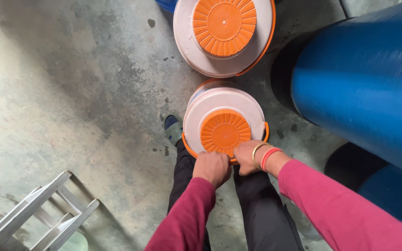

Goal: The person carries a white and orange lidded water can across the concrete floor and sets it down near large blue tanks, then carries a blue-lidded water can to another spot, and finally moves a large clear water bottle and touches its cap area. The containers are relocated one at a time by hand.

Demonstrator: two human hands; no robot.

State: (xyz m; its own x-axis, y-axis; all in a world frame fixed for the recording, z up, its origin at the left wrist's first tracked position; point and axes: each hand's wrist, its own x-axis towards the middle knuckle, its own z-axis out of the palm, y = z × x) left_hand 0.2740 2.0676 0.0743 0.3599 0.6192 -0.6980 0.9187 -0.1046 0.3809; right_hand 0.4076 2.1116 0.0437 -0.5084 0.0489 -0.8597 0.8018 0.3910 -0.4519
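Here, both the left hand [212, 167] and right hand [247, 157] grip the near rim of the round white plastic bucket with orange ribbed lid [224, 125] on the grey concrete floor [70, 93]; likely stiff, heavy if full.

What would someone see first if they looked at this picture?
Probably the two white buckets with bright orange lids: the near bucket sits in the middle between the person's legs, and the far bucket stands at the top edge. Both hands grip the near one's orange handle, left hand beside right hand, which wears bangles. A huge blue drum fills the right side.
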